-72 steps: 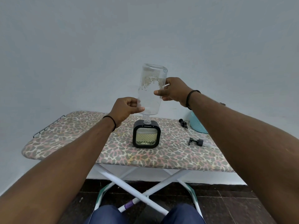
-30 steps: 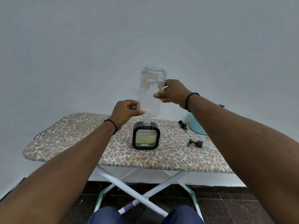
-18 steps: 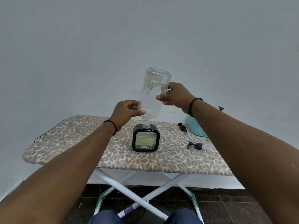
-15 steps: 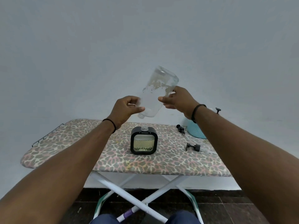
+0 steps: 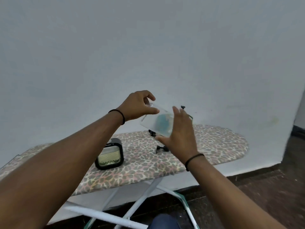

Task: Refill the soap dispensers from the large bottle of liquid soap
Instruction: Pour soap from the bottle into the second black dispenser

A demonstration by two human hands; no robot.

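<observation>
The large clear soap bottle (image 5: 154, 121) is nearly empty and hangs tilted above the ironing board, to the right of the dispenser. My left hand (image 5: 137, 106) grips its upper left end with curled fingers and thumb. My right hand (image 5: 180, 136) cups its lower right end between thumb and spread fingers. The black square soap dispenser (image 5: 110, 156) stands on the board with yellowish liquid behind its window. Its top opening is uncovered. Two black pump heads (image 5: 162, 148) (image 5: 152, 133) lie on the board near my right hand.
The leopard-print ironing board (image 5: 214, 142) stands against a pale wall on white crossed legs (image 5: 145, 189). A teal basket (image 5: 162, 123) shows through the bottle, with a black pump top (image 5: 182, 106) above it. Dark floor lies to the right.
The bottle has come off the dispenser's opening, moved right and tipped from upside down toward level. My right hand slid to its lower end. The view has turned right.
</observation>
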